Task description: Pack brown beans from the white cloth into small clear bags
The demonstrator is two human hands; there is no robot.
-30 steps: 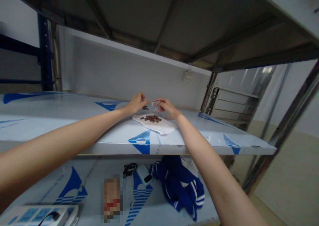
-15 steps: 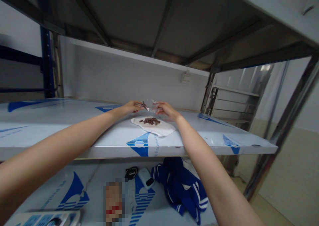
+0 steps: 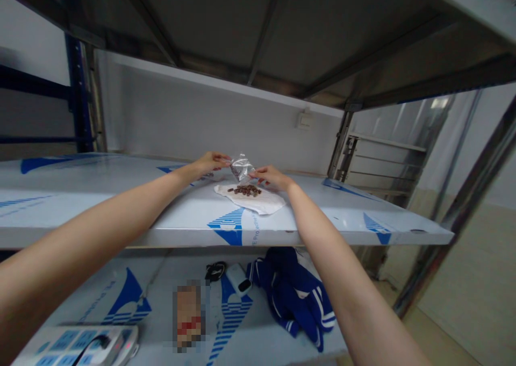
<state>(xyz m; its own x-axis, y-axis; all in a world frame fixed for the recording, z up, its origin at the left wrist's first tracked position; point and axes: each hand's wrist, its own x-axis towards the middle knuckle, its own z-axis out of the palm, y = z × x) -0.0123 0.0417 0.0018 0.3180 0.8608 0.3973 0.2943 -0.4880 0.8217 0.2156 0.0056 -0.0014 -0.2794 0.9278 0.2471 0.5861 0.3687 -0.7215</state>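
Note:
Between my hands hangs a clear plastic bag (image 3: 242, 164), raised above the shelf, with some small dark brown pieces in its left side. My left hand (image 3: 213, 162) pinches the bag's left edge. On the other side my right hand (image 3: 271, 177) has its fingers closed on the bag's right edge. Just below and in front lies a white paper napkin (image 3: 266, 201), spread flat on the shelf. A small heap of glossy brown pieces (image 3: 246, 191), like beans or capsules, rests on it; their exact kind is too small to tell.
The metal shelf (image 3: 121, 205) is covered in film with blue prints. On the lower shelf are a power strip (image 3: 80, 344), a light blue device (image 3: 238, 279), a coiled black cord (image 3: 215, 271), a blurred-out item (image 3: 188, 315) and blue clothing (image 3: 294, 291). An upper shelf (image 3: 209, 27) hangs overhead.
The bag has been lifted and spread, so more of it shows between my hands. My left hand has risen slightly. The view has tilted a little, and the napkin heap looks unchanged.

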